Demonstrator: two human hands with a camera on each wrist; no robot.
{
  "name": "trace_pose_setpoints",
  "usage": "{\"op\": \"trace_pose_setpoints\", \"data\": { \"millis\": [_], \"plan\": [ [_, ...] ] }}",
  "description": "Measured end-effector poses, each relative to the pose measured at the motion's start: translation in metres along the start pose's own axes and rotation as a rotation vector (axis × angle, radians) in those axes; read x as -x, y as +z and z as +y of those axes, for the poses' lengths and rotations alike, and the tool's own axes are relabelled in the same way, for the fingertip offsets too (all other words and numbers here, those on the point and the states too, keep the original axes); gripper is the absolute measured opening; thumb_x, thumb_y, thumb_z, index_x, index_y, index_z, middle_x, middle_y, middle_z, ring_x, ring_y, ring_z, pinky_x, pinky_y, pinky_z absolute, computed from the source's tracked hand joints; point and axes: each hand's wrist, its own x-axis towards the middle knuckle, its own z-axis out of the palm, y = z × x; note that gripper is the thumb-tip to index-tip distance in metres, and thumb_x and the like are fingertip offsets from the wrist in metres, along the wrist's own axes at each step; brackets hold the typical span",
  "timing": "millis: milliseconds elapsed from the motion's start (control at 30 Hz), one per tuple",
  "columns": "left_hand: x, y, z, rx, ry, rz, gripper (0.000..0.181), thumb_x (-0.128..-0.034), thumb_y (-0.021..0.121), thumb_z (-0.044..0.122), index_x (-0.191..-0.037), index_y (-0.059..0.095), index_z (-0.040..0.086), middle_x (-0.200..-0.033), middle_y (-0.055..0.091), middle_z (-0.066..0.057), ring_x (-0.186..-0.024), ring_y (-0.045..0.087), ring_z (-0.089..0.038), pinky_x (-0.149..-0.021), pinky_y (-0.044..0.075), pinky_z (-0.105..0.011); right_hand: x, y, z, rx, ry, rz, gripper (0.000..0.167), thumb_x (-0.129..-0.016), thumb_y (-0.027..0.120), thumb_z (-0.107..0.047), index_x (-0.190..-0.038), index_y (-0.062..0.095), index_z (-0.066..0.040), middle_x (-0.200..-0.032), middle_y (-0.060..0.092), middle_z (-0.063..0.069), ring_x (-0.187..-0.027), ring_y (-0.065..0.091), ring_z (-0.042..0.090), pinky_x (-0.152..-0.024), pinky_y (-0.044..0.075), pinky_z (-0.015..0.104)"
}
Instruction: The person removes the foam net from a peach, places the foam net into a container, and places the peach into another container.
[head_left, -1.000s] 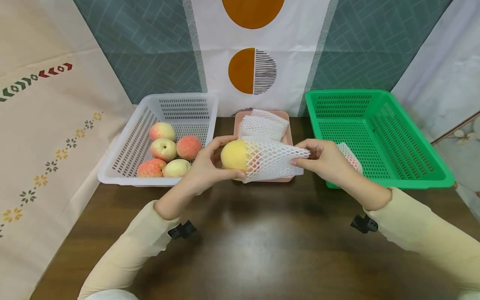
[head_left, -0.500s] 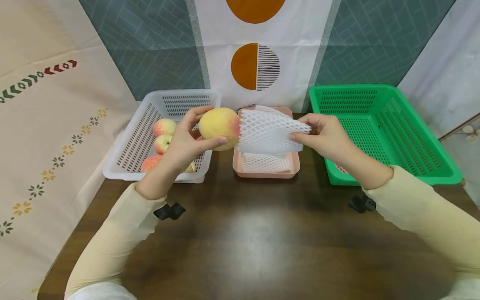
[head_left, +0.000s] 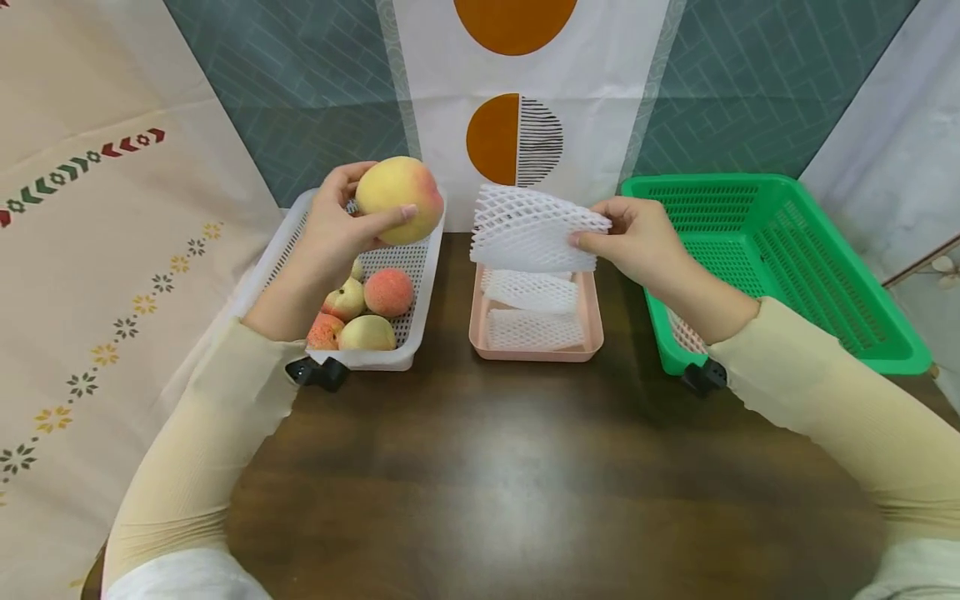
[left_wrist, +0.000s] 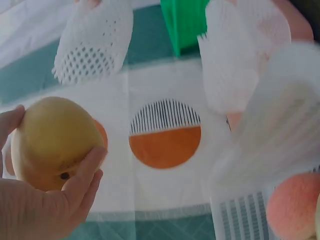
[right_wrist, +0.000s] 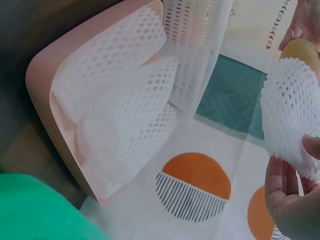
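Note:
My left hand (head_left: 330, 221) grips a yellow peach (head_left: 400, 200) with a pink blush, raised over the white basket (head_left: 431, 250). In the left wrist view the thumb and fingers curve round the peach (left_wrist: 57, 137). My right hand (head_left: 637, 237) pinches one end of a white foam net sleeve (head_left: 532, 232), which hangs flat above the pink tray (head_left: 536, 356). Peach and sleeve are apart. In the right wrist view, the mouth of the sleeve (right_wrist: 290, 105) points towards the peach. More foam net sleeves (head_left: 534, 329) lie in the tray.
Several peaches (head_left: 387, 292) lie in the white basket, partly hidden by my left arm. A green basket (head_left: 795, 250) stands at the right, with a netted item (head_left: 684, 333) partly behind my right forearm. A patterned cloth (head_left: 517, 75) hangs behind. The dark table (head_left: 510, 467) stretches in front.
The peach was partly inside the sleeve a second ago. My left hand has drawn it out, to the left and up. My right hand has risen with the sleeve.

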Motion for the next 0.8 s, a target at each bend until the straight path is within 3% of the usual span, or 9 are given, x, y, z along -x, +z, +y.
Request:
{"op": "trace_pose_setpoints", "data": {
  "millis": [133, 300, 400, 633, 800],
  "plan": [
    [-0.016, -0.006, 0.002, 0.035, -0.065, 0.030, 0.067, -0.0800, 0.074, 0.019, -0.135, 0.038, 0.007, -0.117, 0.040, -0.003, -0.100, 0.054, -0.020, -0.063, 0.058, -0.024, -0.008, 0.001, 0.002, 0.021, 0.028, -0.005, 0.024, -0.086, 0.070, -0.014, -0.103, 0.066, 0.001, -0.087, 0.066, -0.009, -0.076, 0.061, 0.001, -0.068, 0.050, 0.016],
    [-0.038, -0.012, 0.002, 0.128, -0.179, 0.084, 0.070, -0.0811, 0.074, 0.023, -0.136, 0.033, 0.008, -0.127, 0.039, -0.004, -0.106, 0.054, -0.020, -0.062, 0.058, -0.025, -0.022, 0.004, 0.005, 0.065, 0.092, -0.046, 0.025, -0.089, 0.065, -0.014, -0.106, 0.064, 0.003, -0.083, 0.063, -0.012, -0.075, 0.056, 0.003, -0.067, 0.046, 0.019],
    [-0.050, -0.016, -0.003, 0.119, -0.222, 0.100, 0.074, -0.0807, 0.074, 0.026, -0.138, 0.030, 0.009, -0.130, 0.037, -0.006, -0.103, 0.056, -0.018, -0.065, 0.059, -0.027, -0.031, 0.007, 0.011, 0.070, 0.133, -0.064, 0.023, -0.091, 0.063, -0.014, -0.106, 0.063, 0.003, -0.083, 0.061, -0.010, -0.074, 0.053, 0.006, -0.066, 0.045, 0.020],
    [-0.073, -0.025, -0.024, 0.128, -0.372, 0.051, 0.074, -0.0847, 0.067, 0.041, -0.137, 0.028, 0.007, -0.114, 0.042, -0.004, -0.082, 0.060, -0.015, -0.072, 0.058, -0.025, -0.050, 0.016, 0.025, 0.108, 0.177, -0.084, 0.016, -0.091, 0.062, -0.011, -0.099, 0.061, 0.003, -0.077, 0.058, -0.007, -0.073, 0.049, 0.014, -0.061, 0.045, 0.022],
    [-0.088, -0.028, -0.046, 0.116, -0.477, 0.050, 0.074, -0.0848, 0.065, 0.045, -0.138, 0.032, 0.006, -0.109, 0.044, -0.003, -0.093, 0.056, -0.018, -0.091, 0.053, -0.030, -0.059, 0.022, 0.038, 0.139, 0.203, -0.079, 0.019, -0.091, 0.061, -0.008, -0.104, 0.061, 0.006, -0.087, 0.058, 0.003, -0.077, 0.050, 0.015, -0.060, 0.046, 0.020]
  ]
}}
